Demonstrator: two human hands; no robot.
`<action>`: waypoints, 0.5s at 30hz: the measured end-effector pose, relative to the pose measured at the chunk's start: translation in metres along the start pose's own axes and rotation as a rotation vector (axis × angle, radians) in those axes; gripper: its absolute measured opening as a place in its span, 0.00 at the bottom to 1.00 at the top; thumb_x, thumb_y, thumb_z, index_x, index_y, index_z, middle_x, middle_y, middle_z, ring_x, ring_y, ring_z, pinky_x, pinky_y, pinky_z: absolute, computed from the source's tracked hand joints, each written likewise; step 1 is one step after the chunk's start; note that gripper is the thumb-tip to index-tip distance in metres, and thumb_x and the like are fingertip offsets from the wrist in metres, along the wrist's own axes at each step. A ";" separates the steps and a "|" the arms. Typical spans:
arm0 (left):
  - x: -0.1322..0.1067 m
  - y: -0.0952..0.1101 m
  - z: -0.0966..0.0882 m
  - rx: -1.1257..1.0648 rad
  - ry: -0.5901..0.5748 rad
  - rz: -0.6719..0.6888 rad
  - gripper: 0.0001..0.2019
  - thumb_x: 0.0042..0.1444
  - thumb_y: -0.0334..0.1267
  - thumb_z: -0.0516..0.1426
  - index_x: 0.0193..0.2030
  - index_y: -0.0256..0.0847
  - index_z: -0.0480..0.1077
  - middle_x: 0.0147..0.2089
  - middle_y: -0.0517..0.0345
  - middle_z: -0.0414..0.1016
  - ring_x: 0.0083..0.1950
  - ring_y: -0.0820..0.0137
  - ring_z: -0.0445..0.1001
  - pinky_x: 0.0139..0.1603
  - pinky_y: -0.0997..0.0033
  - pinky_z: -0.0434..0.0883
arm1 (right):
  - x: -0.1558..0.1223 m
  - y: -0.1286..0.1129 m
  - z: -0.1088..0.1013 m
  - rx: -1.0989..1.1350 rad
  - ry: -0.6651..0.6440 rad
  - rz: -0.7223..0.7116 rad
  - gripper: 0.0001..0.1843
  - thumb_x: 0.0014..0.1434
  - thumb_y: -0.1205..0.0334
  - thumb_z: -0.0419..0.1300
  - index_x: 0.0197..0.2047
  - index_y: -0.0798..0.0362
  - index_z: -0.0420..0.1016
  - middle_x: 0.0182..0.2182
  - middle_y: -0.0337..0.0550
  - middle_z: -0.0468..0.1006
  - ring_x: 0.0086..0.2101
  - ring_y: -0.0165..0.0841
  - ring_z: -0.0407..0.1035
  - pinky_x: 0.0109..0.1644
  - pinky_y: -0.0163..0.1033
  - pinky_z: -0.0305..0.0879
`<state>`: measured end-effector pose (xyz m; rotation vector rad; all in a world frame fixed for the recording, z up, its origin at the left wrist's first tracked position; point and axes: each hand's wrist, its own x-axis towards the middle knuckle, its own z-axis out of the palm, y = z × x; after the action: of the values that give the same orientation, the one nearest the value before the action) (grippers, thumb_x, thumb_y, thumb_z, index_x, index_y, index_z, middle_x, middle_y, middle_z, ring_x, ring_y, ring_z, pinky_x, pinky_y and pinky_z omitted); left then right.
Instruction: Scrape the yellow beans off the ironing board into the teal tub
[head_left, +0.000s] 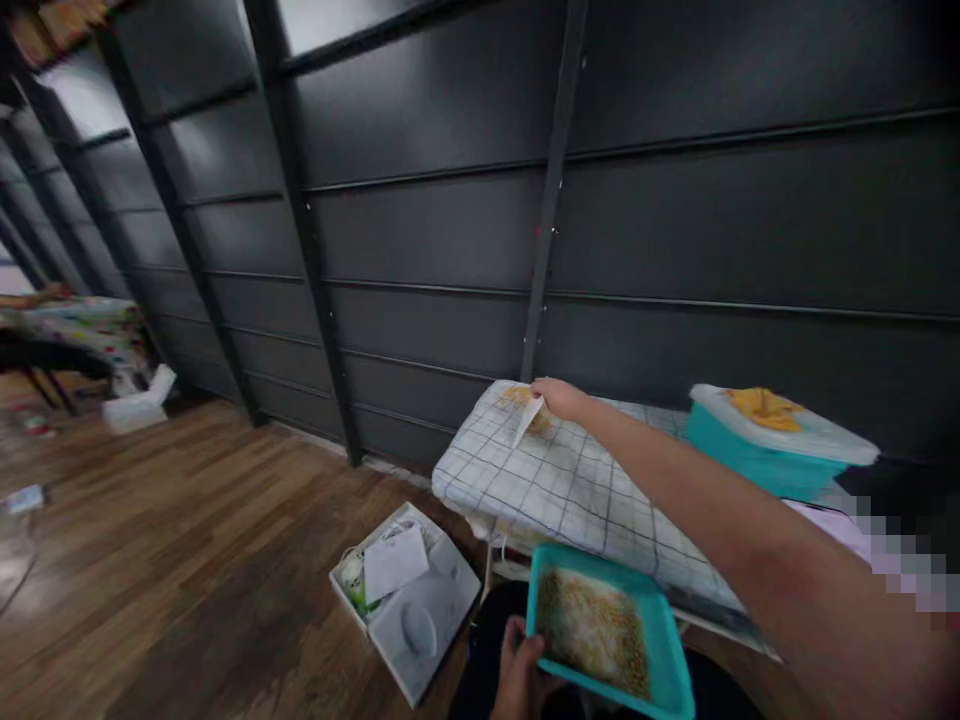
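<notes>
At the lower middle, my left hand (517,665) is closed on the left edge of a turquoise tray (673,655) over my lap. Yellowish grains (592,630) with paler, whitish stuff among them lie in the tray. My right arm reaches across to the far left part of a table with a white checked cloth (600,480). There my right hand (556,396) grips a thin white card-like sheet (527,420), tilted with its lower end near the cloth. Small yellow-orange bits (516,397) lie on the cloth around it; their kind is too small to tell.
A turquoise tub (757,450) with a white lid and a yellow cloth (765,408) on top stands at the table's right. On the floor sits a white foam box (409,610) holding papers. A dark panelled wall (427,230) rises behind the table. A person's arm (34,298) shows far left.
</notes>
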<state>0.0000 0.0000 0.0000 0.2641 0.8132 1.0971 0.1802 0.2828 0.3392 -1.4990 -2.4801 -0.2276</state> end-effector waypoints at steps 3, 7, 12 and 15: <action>-0.006 0.008 0.005 0.020 -0.058 0.014 0.37 0.26 0.60 0.72 0.39 0.46 0.61 0.39 0.59 0.72 0.46 0.58 0.73 0.52 0.49 0.71 | -0.010 0.001 -0.002 -0.002 0.003 0.013 0.09 0.54 0.74 0.55 0.34 0.54 0.74 0.39 0.50 0.79 0.40 0.38 0.70 0.45 0.38 0.61; -0.015 0.017 0.010 0.042 -0.137 0.045 0.30 0.35 0.58 0.71 0.37 0.45 0.63 0.39 0.58 0.72 0.46 0.60 0.72 0.51 0.50 0.72 | -0.023 0.004 -0.004 -0.004 0.005 0.038 0.07 0.56 0.71 0.55 0.33 0.54 0.74 0.38 0.49 0.79 0.40 0.38 0.70 0.45 0.38 0.61; -0.014 0.018 0.009 0.066 -0.170 0.077 0.27 0.40 0.56 0.69 0.38 0.44 0.64 0.40 0.57 0.73 0.46 0.62 0.72 0.51 0.51 0.72 | -0.042 0.004 -0.008 -0.006 0.000 0.080 0.08 0.57 0.70 0.55 0.34 0.54 0.76 0.38 0.48 0.80 0.40 0.38 0.71 0.44 0.38 0.61; -0.010 0.014 0.008 0.067 -0.107 0.045 0.31 0.36 0.57 0.71 0.43 0.44 0.66 0.45 0.55 0.73 0.51 0.57 0.72 0.52 0.49 0.71 | -0.054 0.004 -0.013 -0.011 -0.002 0.101 0.10 0.57 0.72 0.54 0.37 0.54 0.76 0.39 0.48 0.81 0.40 0.38 0.71 0.44 0.37 0.61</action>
<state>-0.0059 -0.0004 0.0180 0.3957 0.7521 1.0892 0.2096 0.2359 0.3364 -1.6240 -2.4007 -0.2225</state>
